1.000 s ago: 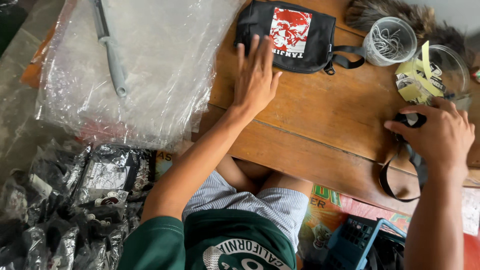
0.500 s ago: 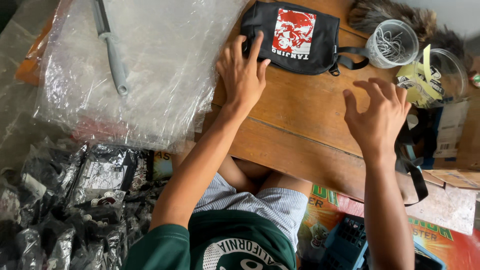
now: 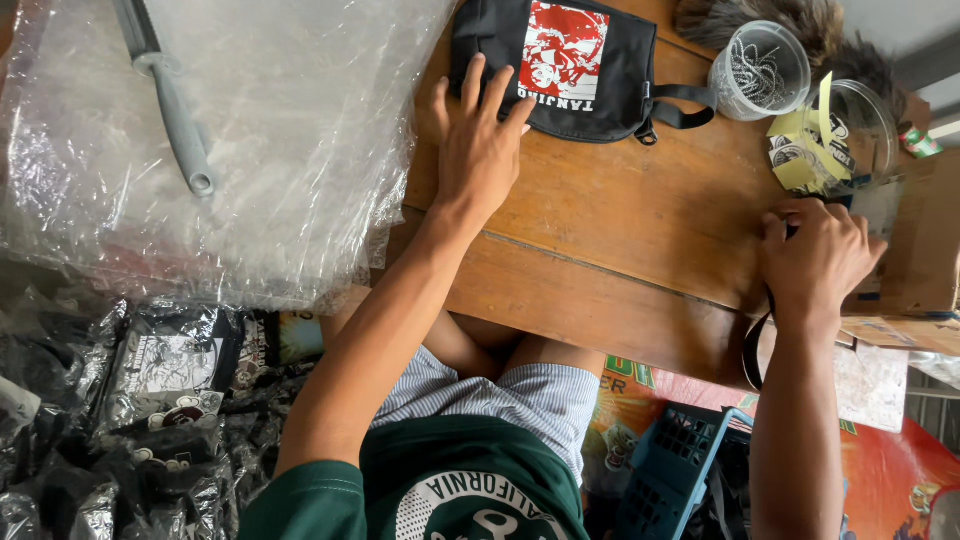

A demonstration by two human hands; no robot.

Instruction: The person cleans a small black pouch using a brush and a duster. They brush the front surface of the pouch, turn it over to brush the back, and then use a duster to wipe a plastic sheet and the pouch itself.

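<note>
Currently your left hand (image 3: 480, 150) lies flat, fingers spread, pinning the black pouch (image 3: 560, 65) at the wooden table (image 3: 620, 230) far edge. Your right hand (image 3: 815, 260) curls closed around a black strap (image 3: 752, 350) hanging off the near edge, beside the clear jar (image 3: 835, 140).

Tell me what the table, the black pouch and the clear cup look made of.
Table: wood, brown, worn finish; grain lines and a plank seam show.
Black pouch, under the left hand fingertips: looks like woven fabric, matte, with a printed red and white patch and a strap.
Clear cup: probably thin plastic, see-through and glossy; the metal clips inside show through.
</note>
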